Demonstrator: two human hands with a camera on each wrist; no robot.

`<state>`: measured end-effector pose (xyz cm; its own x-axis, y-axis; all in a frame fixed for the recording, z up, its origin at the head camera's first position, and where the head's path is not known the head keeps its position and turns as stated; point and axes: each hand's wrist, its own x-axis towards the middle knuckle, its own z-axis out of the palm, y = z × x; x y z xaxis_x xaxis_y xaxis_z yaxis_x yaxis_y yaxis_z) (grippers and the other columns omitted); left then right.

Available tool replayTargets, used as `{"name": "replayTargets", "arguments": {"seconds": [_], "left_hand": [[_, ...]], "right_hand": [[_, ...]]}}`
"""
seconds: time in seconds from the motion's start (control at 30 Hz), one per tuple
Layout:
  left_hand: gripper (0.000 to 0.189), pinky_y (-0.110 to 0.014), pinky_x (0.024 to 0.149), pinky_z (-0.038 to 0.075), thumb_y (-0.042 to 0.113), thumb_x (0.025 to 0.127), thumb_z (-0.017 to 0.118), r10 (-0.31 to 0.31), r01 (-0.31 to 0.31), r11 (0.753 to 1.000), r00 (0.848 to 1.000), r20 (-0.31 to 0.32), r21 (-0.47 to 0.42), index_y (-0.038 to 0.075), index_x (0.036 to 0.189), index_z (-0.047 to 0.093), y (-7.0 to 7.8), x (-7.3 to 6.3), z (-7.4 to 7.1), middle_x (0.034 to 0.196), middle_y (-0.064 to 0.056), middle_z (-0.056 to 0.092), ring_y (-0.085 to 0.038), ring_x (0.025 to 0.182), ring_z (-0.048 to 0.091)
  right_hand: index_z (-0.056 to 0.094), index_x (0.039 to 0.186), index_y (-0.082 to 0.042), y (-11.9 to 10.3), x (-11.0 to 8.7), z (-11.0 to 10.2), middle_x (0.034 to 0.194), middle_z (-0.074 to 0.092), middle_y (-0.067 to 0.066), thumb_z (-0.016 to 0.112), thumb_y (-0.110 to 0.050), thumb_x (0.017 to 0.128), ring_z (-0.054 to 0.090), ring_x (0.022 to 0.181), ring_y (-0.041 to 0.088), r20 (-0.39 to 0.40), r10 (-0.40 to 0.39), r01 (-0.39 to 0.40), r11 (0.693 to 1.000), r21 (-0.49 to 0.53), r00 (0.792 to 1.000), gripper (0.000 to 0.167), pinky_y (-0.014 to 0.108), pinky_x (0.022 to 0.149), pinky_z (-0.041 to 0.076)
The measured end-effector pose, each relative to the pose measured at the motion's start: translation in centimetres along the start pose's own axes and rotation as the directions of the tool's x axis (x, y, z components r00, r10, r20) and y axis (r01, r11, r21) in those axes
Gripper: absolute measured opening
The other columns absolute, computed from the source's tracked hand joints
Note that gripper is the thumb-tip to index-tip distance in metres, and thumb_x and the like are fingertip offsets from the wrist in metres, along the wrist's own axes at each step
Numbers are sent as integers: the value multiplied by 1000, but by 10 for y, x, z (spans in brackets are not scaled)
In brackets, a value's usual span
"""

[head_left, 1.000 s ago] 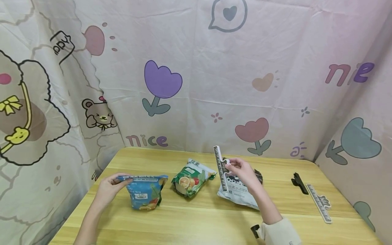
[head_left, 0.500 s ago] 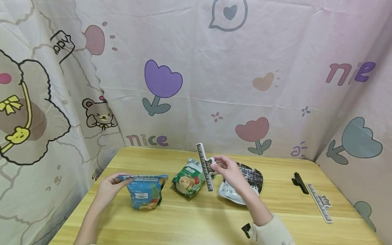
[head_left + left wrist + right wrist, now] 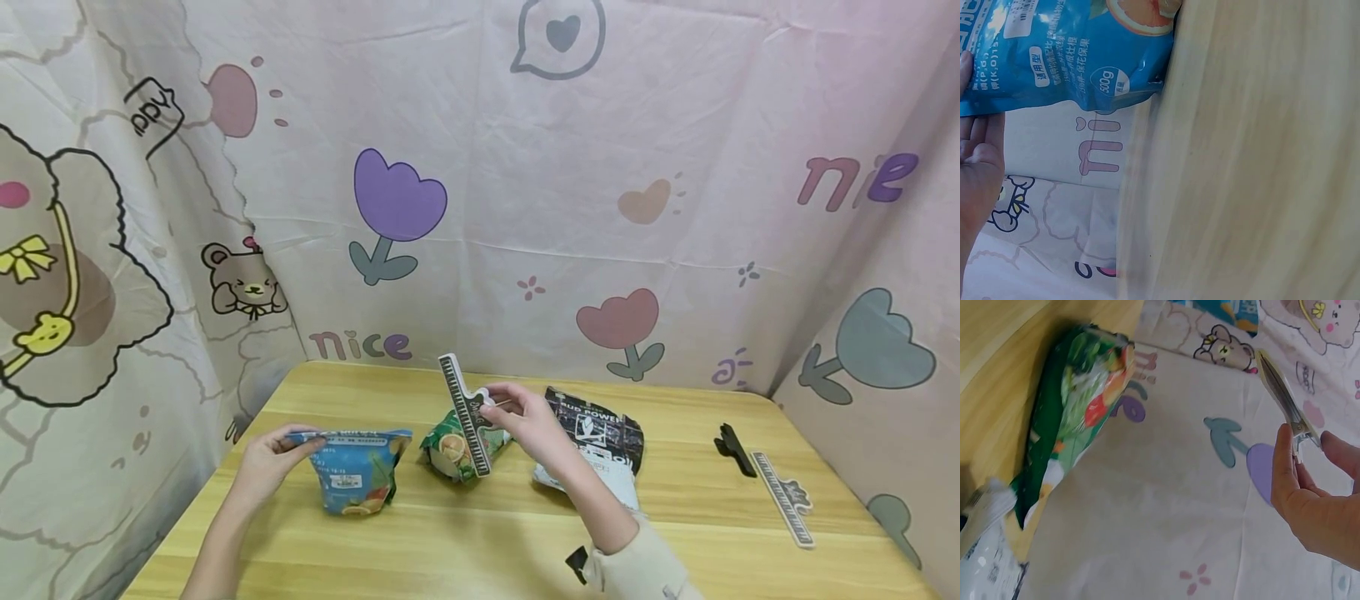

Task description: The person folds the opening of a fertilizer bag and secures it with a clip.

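My left hand (image 3: 272, 462) pinches the folded top edge of a blue bag (image 3: 352, 479) with fruit pictures, which stands upright on the table at the left. In the left wrist view the blue bag (image 3: 1072, 56) shows a 500g mark. With thumb and fingers, my right hand (image 3: 528, 421) grips a long clip (image 3: 467, 417) with a piano-key pattern by its handles, raised and tilted. Its side profile shows in the right wrist view, where the clip (image 3: 1282, 390) has its jaws together. Behind it a green bag (image 3: 446, 446) with fruit pictures is partly covered.
A black and white bag (image 3: 600, 433) lies right of the green one, partly behind my right forearm. Farther right are a black clip (image 3: 733, 450) and another piano-key clip (image 3: 782, 498) on the wooden table (image 3: 450, 558). Printed cloth (image 3: 480, 208) hangs behind.
My right hand has carried the piano-key clip leftward, from over the black and white bag to in front of the green bag. The left hand and blue bag have stayed in place.
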<state>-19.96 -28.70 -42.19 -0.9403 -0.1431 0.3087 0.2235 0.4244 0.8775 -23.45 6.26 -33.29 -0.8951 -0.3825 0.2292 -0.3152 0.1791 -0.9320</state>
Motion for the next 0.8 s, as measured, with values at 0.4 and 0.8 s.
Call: {"name": "replayTargets", "arguments": {"seconds": [0.4, 0.8], "left_hand": [[23, -26, 57, 40, 17, 83, 70, 7, -7, 1000, 1000, 4, -10, 1, 98, 67, -1, 0, 0, 75, 1, 64, -10, 61, 49], [22, -25, 62, 45, 16, 83, 70, 9, -9, 1000, 1000, -2, -4, 0, 98, 67, -2, 1, 1, 76, 1, 65, -9, 68, 56]], "right_hand": [[59, 115, 5, -12, 14, 31, 98, 63, 11, 63, -8, 87, 61, 87, 20, 36, -89, 90, 996, -20, 995, 31, 28, 76, 49], [60, 117, 1, -14, 24, 54, 98, 59, 8, 61, -8, 87, 58, 88, 19, 73, -369, 376, 907, -191, 926, 31, 24, 74, 48]]}}
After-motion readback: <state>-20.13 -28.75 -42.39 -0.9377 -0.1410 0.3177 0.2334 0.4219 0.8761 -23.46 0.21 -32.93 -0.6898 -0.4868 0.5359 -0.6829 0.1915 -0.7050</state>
